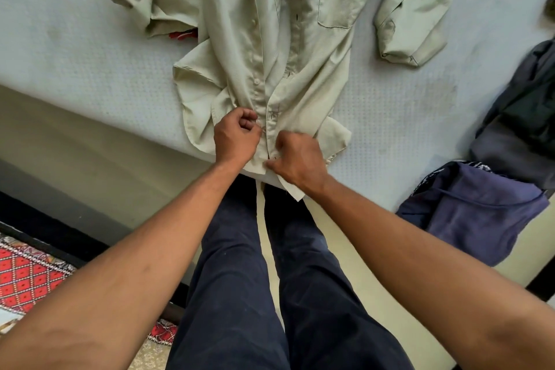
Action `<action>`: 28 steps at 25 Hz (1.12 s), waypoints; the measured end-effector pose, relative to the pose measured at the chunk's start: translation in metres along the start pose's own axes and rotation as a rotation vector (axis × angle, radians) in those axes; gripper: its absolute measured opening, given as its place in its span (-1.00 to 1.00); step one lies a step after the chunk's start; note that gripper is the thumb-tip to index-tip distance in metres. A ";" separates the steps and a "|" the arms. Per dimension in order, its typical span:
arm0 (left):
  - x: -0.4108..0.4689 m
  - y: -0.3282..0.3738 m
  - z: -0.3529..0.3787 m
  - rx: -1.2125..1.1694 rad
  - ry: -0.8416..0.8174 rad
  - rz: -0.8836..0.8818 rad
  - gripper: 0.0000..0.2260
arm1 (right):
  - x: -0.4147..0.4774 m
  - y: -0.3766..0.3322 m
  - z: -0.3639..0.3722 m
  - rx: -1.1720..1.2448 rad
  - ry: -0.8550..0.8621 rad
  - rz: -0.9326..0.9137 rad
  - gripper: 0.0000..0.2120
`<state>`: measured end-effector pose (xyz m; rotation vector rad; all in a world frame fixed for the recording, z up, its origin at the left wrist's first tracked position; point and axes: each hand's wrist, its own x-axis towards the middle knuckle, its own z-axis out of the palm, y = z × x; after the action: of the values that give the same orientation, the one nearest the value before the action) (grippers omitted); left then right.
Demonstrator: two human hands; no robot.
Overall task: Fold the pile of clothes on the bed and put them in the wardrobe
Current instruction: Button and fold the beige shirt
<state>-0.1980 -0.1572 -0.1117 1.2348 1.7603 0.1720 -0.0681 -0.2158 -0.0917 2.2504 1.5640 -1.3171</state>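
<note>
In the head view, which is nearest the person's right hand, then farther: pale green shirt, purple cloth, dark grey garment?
1. Pale green buttoned shirt: in the right hand.
2. Purple cloth: right, bed edge.
3. Dark grey garment: far right.

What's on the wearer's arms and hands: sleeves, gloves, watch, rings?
The left forearm and right forearm are bare to the frame edge, no sleeves in view. The left hand and right hand have no gloves, no watch or band at the wrists, no rings on the fingers that show. Dark navy trousers below.
</note>
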 end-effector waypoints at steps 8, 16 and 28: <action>-0.001 -0.014 -0.007 0.124 -0.122 0.239 -0.79 | 0.016 0.007 -0.027 0.786 0.170 0.302 -0.88; 0.005 -0.007 -0.014 0.178 -0.128 0.196 -0.92 | 0.019 -0.008 -0.013 0.817 0.189 0.244 -0.96; 0.010 0.008 -0.022 -0.047 -0.183 -0.095 -0.91 | 0.018 -0.012 0.002 1.172 0.287 0.465 -0.84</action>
<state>-0.2095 -0.1374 -0.1013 1.0958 1.6427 0.0433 -0.0777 -0.1984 -0.1009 3.2034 0.0829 -2.1015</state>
